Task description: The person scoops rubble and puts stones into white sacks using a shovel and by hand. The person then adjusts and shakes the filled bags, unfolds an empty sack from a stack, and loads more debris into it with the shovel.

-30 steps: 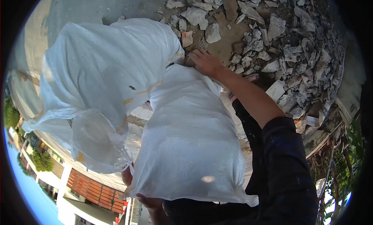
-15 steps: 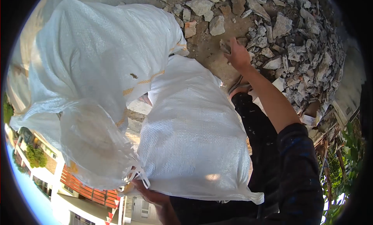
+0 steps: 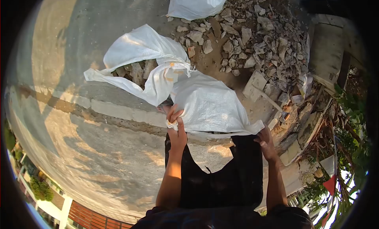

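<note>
A white woven sack lies in front of my legs, its mouth edge stretched towards me between both hands. My left hand is closed around the bunched left corner of that edge. At the opposite corner, my right hand grips the sack with fingers and thumb. Against its far left side rests a second white sack, its mouth gaping, with chunks of rubble showing inside. What the near sack holds is hidden by its cloth.
A heap of broken concrete spreads at the upper right. A flat-bladed tool lies at its near edge. Another white sack stands at the top. A low kerb runs along the left; plants grow at the right.
My right hand has come back from the rubble to the near sack's right corner. My left hand now shows at the left corner. The view has shifted back, and the open sack appears lower.
</note>
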